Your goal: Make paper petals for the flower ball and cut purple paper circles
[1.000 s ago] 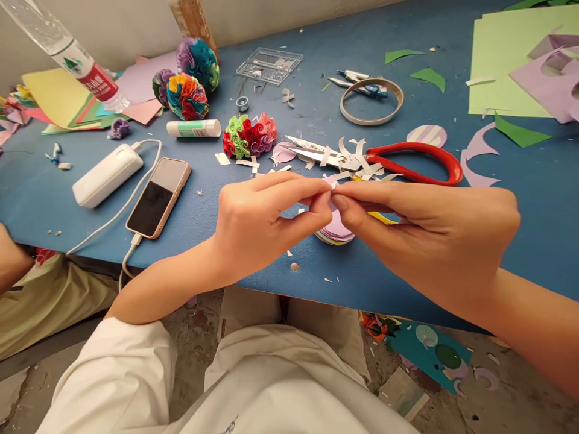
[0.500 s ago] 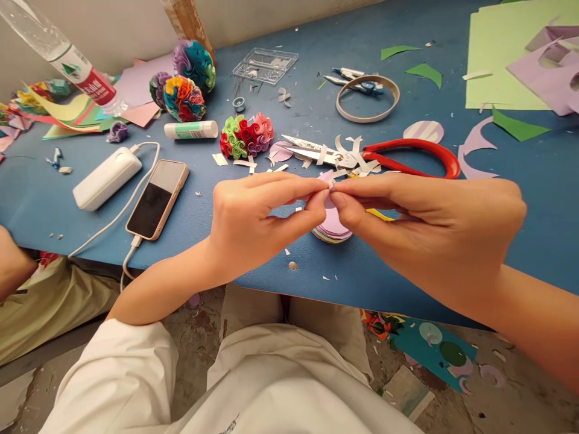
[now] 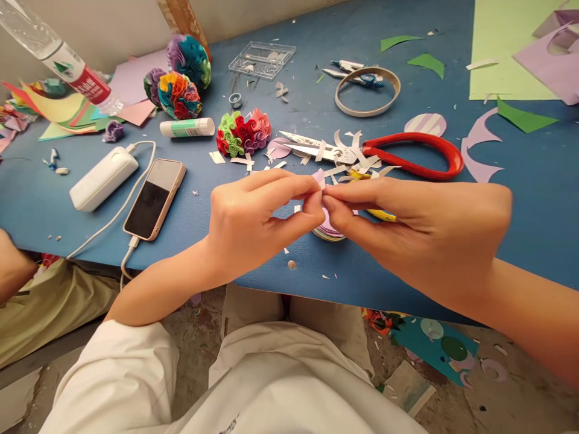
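Both hands meet over the blue table, pinching one small piece of light purple paper (image 3: 319, 178) between thumbs and forefingers. My left hand (image 3: 262, 220) is closed on its left side. Closed on the other side is my right hand (image 3: 416, 226), its fingertips nearly touching the left ones. Most of the paper is hidden by the fingers. Beneath them lies a stack of round purple paper discs (image 3: 329, 231), partly covered. Just beyond, red-handled scissors (image 3: 414, 144) rest among white paper strips, blades partly apart. A cluster of rolled paper flowers (image 3: 244, 132) sits left of the scissors.
A phone (image 3: 154, 199) and white power bank (image 3: 104, 179) joined by a cable lie left. A glue stick (image 3: 187, 128), paper flower balls (image 3: 180, 94), a bottle (image 3: 84, 78) and a clear plastic case (image 3: 262, 59) stand farther back. A tape ring (image 3: 395, 96) overlaps a compass. Another person's arm (image 3: 13, 265) shows at left.
Both hands have shifted slightly left with the purple paper, still pinching it. The right hand's wrist has turned a little. Objects on the table stay put while the view shifts slightly.
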`<state>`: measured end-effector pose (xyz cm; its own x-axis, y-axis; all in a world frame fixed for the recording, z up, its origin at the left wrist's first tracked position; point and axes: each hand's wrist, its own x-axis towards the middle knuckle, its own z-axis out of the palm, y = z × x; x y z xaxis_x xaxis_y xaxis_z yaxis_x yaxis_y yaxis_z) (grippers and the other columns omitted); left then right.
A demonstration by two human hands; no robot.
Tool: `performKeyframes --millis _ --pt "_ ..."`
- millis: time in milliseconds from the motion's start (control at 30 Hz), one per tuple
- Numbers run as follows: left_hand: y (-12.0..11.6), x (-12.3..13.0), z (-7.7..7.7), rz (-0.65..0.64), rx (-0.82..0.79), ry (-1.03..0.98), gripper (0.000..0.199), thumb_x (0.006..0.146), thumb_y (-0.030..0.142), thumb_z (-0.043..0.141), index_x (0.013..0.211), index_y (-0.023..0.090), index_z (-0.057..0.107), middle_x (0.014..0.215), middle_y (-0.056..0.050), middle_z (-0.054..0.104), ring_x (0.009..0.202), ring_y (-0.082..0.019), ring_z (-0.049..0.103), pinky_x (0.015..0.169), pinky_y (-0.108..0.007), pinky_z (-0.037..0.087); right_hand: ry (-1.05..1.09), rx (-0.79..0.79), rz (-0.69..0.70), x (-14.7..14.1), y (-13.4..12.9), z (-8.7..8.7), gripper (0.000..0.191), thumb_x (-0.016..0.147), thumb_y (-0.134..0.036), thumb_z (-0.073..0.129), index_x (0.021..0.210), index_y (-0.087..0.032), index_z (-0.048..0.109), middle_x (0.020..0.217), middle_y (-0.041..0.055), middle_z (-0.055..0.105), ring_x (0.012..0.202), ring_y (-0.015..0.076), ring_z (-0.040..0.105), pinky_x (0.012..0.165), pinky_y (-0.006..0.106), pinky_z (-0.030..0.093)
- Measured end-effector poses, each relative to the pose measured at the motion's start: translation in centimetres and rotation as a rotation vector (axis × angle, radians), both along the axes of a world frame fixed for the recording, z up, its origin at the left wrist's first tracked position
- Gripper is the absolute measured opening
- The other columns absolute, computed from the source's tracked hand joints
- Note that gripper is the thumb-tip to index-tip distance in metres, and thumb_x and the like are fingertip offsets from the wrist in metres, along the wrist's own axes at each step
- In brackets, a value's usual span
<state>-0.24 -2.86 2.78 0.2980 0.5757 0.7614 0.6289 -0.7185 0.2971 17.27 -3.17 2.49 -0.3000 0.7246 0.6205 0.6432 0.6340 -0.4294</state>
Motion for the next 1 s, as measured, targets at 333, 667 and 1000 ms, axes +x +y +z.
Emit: performKeyframes --millis 333,667,1000 --pt "0.1 0.6 0.0 -0.019 -0.053 -0.19 0.013 0.074 0.007 0.064 0.068 0.018 0.065 0.061 0.006 0.066 0.053 -0.005 0.06 0.05 -0.015 0.054 0.164 -0.16 -0.037 -0.4 -0.4 0.4 0.011 0.085 -0.026 0.064 0.084 -0.029 0.075 0.071 -0.0058 0.072 0.059 0.0102 0.065 0.052 0.021 0.051" --pt "-0.2 0.4 0.9 -0.081 -0.247 -0.313 0.006 0.077 0.016 0.073 0.078 0.01 0.071 0.07 0.0 0.073 0.055 -0.005 0.065 0.044 -0.008 0.052 0.229 -0.11 0.043 -0.4 0.0 0.7 0.01 0.084 -0.018 0.066 0.085 -0.025 0.074 0.077 -0.0074 0.075 0.061 0.0052 0.066 0.054 0.013 0.052" --pt "-0.2 0.3 0.6 -0.011 -0.327 -0.277 0.027 0.083 0.043 0.067 0.083 0.016 0.071 0.077 -0.002 0.073 0.067 -0.012 0.071 0.049 -0.017 0.059 0.184 0.077 0.094 -0.2 0.5 0.2 0.013 0.083 -0.012 0.066 0.084 -0.023 0.072 0.075 -0.0074 0.075 0.059 0.0059 0.068 0.053 0.011 0.052"
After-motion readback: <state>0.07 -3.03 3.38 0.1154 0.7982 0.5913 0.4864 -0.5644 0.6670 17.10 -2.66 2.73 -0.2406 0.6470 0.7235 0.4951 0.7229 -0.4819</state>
